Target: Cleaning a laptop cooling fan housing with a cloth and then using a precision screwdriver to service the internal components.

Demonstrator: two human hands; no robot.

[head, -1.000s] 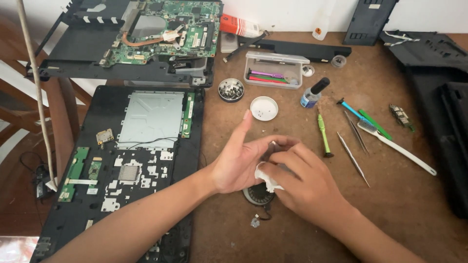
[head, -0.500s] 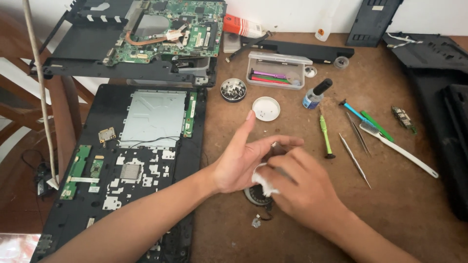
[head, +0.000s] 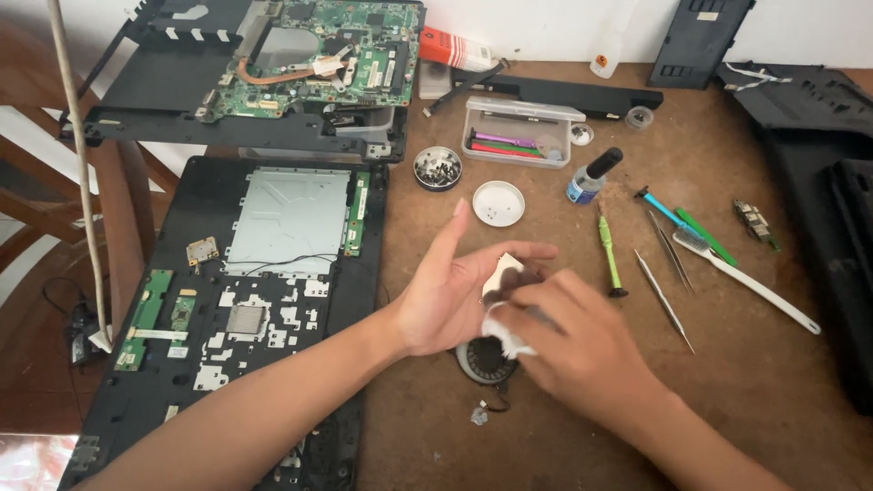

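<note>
My left hand [head: 450, 291] holds a small dark part with a pale face [head: 503, 273] between thumb and fingers, above the brown table. My right hand [head: 582, 350] presses a crumpled white tissue [head: 503, 329] against that part. Directly beneath both hands lies a round black cooling fan [head: 485, 361] with a short wire and a small connector [head: 479, 415]. To the left sits an opened black laptop base [head: 236, 300] with green boards and a metal plate.
A green motherboard in its frame [head: 300, 55] lies at the back left. Behind the hands sit a screw bowl [head: 437, 168], a white lid [head: 498, 203], a clear tool box [head: 518, 136] and a small bottle [head: 589, 179]. Green screwdriver [head: 609, 255], tweezers [head: 664, 300] and a toothbrush [head: 741, 277] lie right.
My right hand has shifted slightly with the tissue over the part; my left hand keeps its hold in the same spot. The camera has tilted a little.
</note>
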